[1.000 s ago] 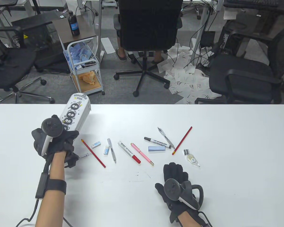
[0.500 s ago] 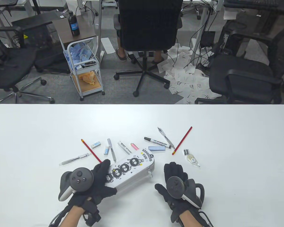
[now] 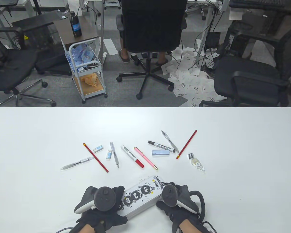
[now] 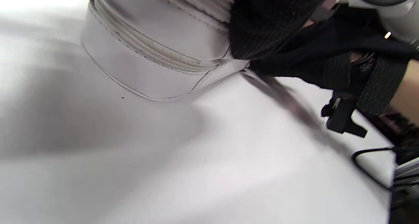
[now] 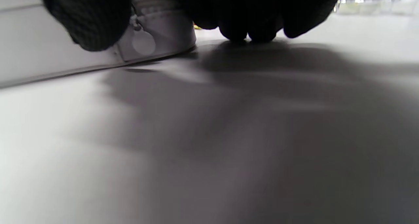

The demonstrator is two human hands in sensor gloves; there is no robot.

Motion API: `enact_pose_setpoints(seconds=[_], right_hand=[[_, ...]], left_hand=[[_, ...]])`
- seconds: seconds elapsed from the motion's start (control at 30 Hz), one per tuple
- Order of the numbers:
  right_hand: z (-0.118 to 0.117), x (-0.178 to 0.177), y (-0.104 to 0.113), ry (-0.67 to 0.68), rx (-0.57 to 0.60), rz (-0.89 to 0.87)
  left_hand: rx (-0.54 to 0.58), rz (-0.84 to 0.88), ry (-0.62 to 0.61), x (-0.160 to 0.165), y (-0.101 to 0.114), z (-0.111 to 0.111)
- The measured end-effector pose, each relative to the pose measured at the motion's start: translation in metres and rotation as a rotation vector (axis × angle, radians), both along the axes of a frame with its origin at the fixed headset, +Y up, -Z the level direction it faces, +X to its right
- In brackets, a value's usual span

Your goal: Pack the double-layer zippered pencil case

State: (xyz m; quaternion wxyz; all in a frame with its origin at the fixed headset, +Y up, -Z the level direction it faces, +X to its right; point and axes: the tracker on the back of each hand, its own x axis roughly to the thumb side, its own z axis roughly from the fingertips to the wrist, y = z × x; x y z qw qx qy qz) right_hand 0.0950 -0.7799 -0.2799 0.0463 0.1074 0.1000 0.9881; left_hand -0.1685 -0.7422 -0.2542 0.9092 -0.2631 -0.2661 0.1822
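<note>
The white pencil case point(image 3: 141, 195) with black soot-ball cartoons lies flat near the table's front edge, zipped. My left hand point(image 3: 106, 206) grips its left end; in the left wrist view my fingers point(image 4: 271, 21) wrap over the case point(image 4: 157, 37). My right hand point(image 3: 174, 199) sits at the case's right end. In the right wrist view my thumb point(image 5: 88, 21) lies against the case's side point(image 5: 49, 63) beside the round zipper pull point(image 5: 143, 42). My fingertips point(image 5: 248, 30) touch the table just past the end, with a small gap to the case.
Stationery lies in a row beyond the case: a clear pen point(image 3: 77, 163), two red pencils point(image 3: 95, 157) point(image 3: 186, 144), small erasers point(image 3: 98, 148), markers point(image 3: 132, 156), a pink pen point(image 3: 145, 158), a blue eraser point(image 3: 160, 152) and correction tape point(image 3: 197, 163). Office chairs stand past the table's far edge.
My left hand carried the case from the far left down to the front centre and laid it flat. My right hand moved left to the case's right end.
</note>
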Motion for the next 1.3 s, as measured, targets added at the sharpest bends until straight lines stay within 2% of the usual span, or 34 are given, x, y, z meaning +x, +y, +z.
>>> enact_pose_setpoints(seconds=[0.2,0.3,0.4,0.53,0.6,0.77,0.93,1.03,1.13,1.23,1.3], right_hand=[[0.004,-0.008,0.003,0.017,0.059,0.066],[0.007,-0.013,0.007,0.060,0.144,0.116],[0.007,-0.016,0.010,0.041,0.206,0.155],[0.004,-0.011,0.014,-0.013,0.214,0.067],[0.003,-0.011,0.016,-0.010,0.242,0.089],[0.001,-0.008,0.016,0.006,0.292,0.059],[0.001,-0.002,0.020,0.069,0.262,0.062],[-0.003,0.008,0.021,0.030,0.200,0.019],[-0.005,0.016,0.027,0.051,0.188,0.050],[-0.005,0.018,0.030,0.056,0.220,0.080],[-0.005,0.016,0.028,0.071,0.202,0.087]], left_hand=[[0.081,-0.115,-0.004,0.022,0.001,-0.010],[0.098,-0.190,-0.020,0.032,-0.001,-0.013],[0.117,-0.223,-0.013,0.039,-0.003,-0.014],[0.101,-0.185,-0.003,0.037,-0.005,-0.017],[0.100,-0.175,0.000,0.036,-0.005,-0.017],[0.149,-0.173,-0.013,0.035,-0.007,-0.014],[0.158,-0.161,0.013,0.031,-0.007,-0.013],[0.169,-0.163,0.049,0.029,-0.003,-0.012],[0.270,-0.285,-0.037,0.028,0.005,-0.009],[0.227,-0.304,-0.071,0.025,0.008,-0.012],[0.172,-0.319,-0.141,0.024,0.009,-0.017]])
